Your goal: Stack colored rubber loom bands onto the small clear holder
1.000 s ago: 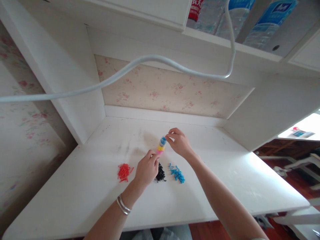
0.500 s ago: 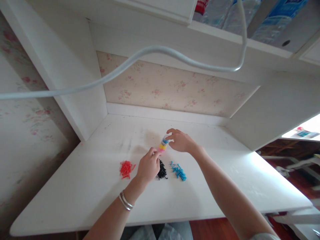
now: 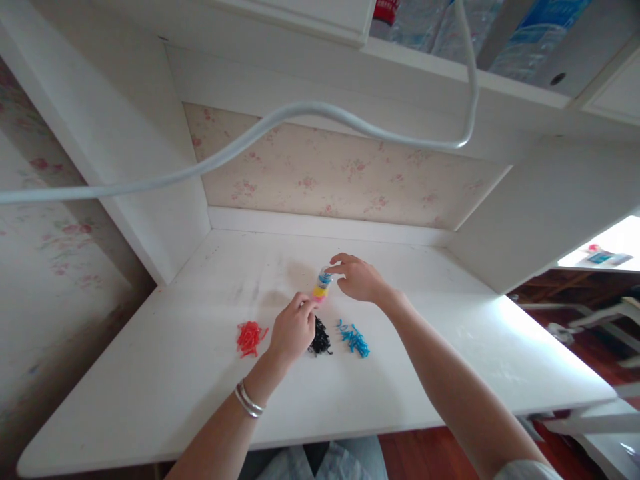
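Observation:
A small clear cylinder [image 3: 323, 281], with pink, yellow and blue layers inside, is held tilted above the table. My left hand [image 3: 294, 325] is closed round its pink lower end. At the upper end, the fingers of my right hand [image 3: 359, 277] are apart, with the index finger reaching to the rim; whether a small piece is between them I cannot make out. Below lie three piles of short rubbery bands: a red pile [image 3: 250, 338] to the left, a black pile [image 3: 321, 338] partly behind my left hand, and a blue pile [image 3: 355, 340] to the right.
The piles lie on a white table [image 3: 200, 400] with raised side panels and a back ledge. A white cable [image 3: 320, 110] crosses the upper view. Plastic bottles [image 3: 415, 23] stand in a shelf overhead. A white chair-like frame is beyond the right edge.
The view has shifted slightly. My left hand still grips the cylinder, and my right index finger now lies straighter across its top. The three piles look the same.

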